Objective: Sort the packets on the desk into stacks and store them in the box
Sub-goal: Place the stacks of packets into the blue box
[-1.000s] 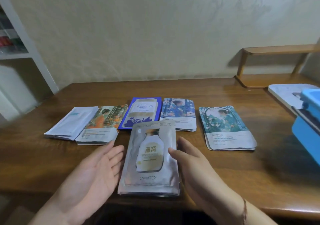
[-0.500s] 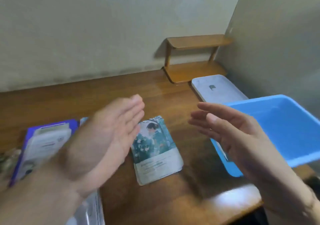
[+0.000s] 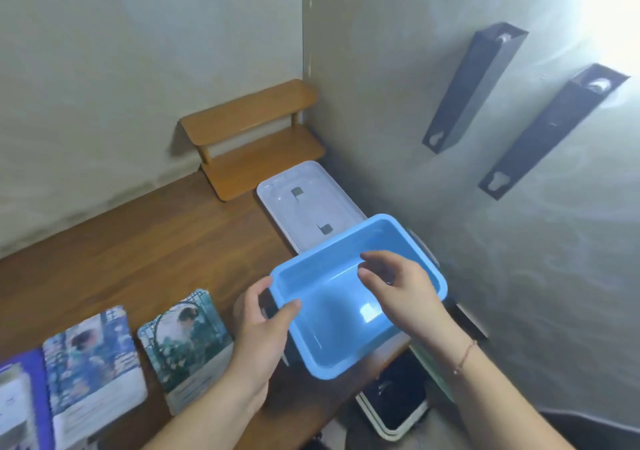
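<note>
The left hand (image 3: 263, 325) holds the near corner of the blue box (image 3: 332, 314) at the worktop (image 3: 145, 252) edge, thumb inside, while the right hand (image 3: 398, 290) hangs over it with fingers curled, maybe touching nothing, and packets (image 3: 187, 345) lie left.

The purple packet (image 3: 20, 397) is cut off by the left edge. Print on the teal packet (image 3: 183, 349) is blurred and unreadable. The right hand (image 3: 398, 294) hides part of the blue box (image 3: 332, 314) interior. The box overlaps the white lid (image 3: 308, 204).
</note>
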The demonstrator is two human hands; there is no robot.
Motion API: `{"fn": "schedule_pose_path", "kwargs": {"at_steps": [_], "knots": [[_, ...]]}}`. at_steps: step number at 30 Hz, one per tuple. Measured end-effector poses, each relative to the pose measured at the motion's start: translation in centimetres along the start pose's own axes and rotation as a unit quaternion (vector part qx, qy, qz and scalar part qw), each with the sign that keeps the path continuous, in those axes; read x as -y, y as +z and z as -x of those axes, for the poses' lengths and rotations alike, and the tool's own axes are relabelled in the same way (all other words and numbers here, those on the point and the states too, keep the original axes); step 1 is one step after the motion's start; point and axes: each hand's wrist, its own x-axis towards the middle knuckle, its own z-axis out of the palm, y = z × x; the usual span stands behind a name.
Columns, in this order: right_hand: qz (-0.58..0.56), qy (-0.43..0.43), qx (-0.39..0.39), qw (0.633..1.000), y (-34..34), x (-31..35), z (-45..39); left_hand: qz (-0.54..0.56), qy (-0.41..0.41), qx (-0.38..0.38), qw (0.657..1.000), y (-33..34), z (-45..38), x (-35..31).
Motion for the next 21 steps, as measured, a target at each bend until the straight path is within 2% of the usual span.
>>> {"fn": "schedule_pose_path", "kwargs": {"at_steps": [2,4,5,7,9,13,17,21], "knots": [[0.004,-0.016,-0.094,0.995,-1.6,-1.0,-0.9,-0.026,-0.002,-0.039,0.999,0.9,-0.3,0.5],[0.07,-0.026,-0.18,0.981,-3.2,-2.8,-2.3,-0.03,-0.029,-0.052,0.998,1.8,0.1,1.0],[0.124,-0.021,-0.174,0.977,-3.7,-3.7,-2.9,-0.026,-0.04,-0.046,0.998,2.2,0.3,1.4],[0.172,0.012,-0.101,0.98,-3.8,-5.3,-3.7,-0.027,-0.049,-0.032,0.998,2.7,0.6,2.2],[0.137,0.032,-0.065,0.988,-3.2,-6.2,-3.9,-0.032,-0.058,-0.021,0.998,2.9,0.7,2.6],[0.097,0.061,-0.088,0.989,-3.3,-6.6,-3.6,-0.037,-0.069,0.011,0.997,2.6,0.7,2.1],[0.047,0.067,-0.08,0.993,-5.1,-5.1,-2.9,-0.036,-0.057,0.032,0.997,0.7,0.3,1.0],[-0.068,0.033,-0.038,0.996,-3.4,-0.5,-2.8,-0.026,0.016,-0.029,0.999,-5.0,-1.3,-1.7]]}}
